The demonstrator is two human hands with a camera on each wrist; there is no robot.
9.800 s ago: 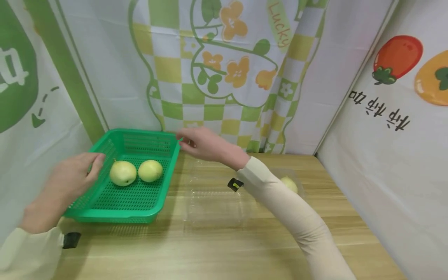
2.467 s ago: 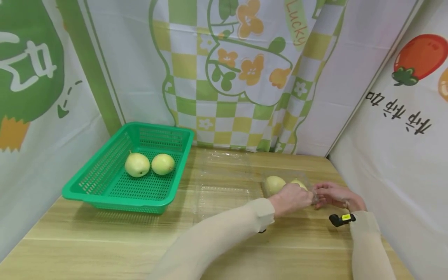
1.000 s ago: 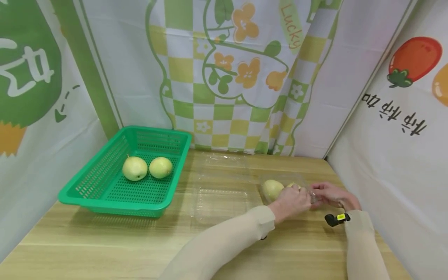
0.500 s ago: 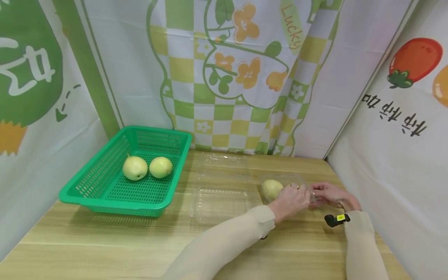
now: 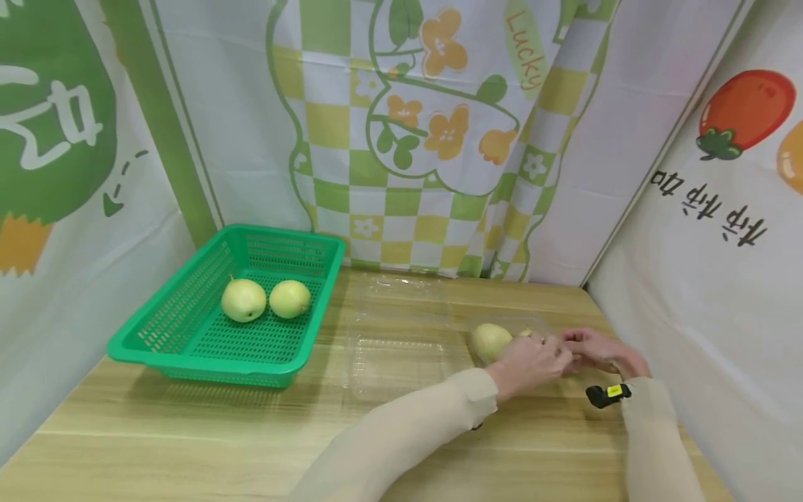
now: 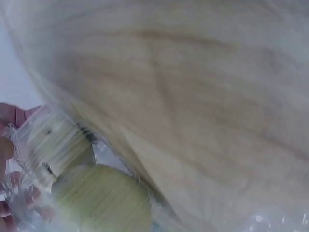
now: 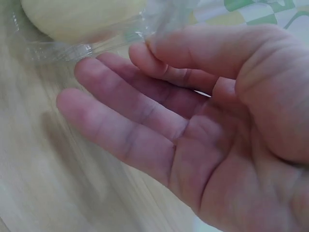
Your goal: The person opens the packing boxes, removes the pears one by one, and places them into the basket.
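Two pale yellow pears [image 5: 491,341] sit at the right in a clear plastic box [image 5: 477,321], the second mostly behind my left hand [image 5: 533,359]. My left hand reaches across with curled fingers at crinkled clear plastic film [image 6: 24,193]; its fingertips are hidden. From the right, my right hand [image 7: 159,106] pinches the film's edge between thumb and index finger, its other fingers loosely extended. In the left wrist view, both pears [image 6: 104,198] show under the film, beside the right hand's fingers, and a large pale surface fills most of the picture.
At the left stands a green plastic basket [image 5: 216,369] with two more pears [image 5: 243,300] inside. An opened clear clamshell box [image 5: 398,366] lies mid-table. Curtains close off the back and sides of the wooden table [image 5: 188,439].
Since long before, both hands have gone from the basket to the box at the right, which has gained a pear. Over the last second the left hand has shifted slightly right.
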